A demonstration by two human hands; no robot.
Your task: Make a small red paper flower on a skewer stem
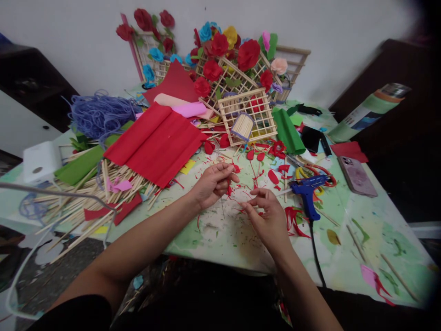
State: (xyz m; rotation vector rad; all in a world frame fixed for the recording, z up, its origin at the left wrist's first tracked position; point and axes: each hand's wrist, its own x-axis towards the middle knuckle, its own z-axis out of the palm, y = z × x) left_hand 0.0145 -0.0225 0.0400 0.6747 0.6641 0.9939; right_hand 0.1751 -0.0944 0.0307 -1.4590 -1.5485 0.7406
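Observation:
My left hand (216, 185) is raised over the middle of the table, fingers curled, with a small red paper petal (236, 168) at the thumb and fingertips. Opposite it, my right hand (268, 219) has its thumb and fingers bent together in a pinch; what they hold, if anything, is too small to make out. Cut red petals (273, 177) and thin red scraps lie around both hands. To the right of my right hand, a blue glue gun (308, 188) rests beside orange-handled scissors (325, 176).
Red crepe paper (156, 142) covers part of a pile of thin sticks (79, 204) at left, near purple string (99, 112). Stick lattices (246, 115) with paper flowers stand behind. A phone (357, 176) and a bottle (370, 112) are at right. The glue gun's cord (315, 255) crosses the front edge.

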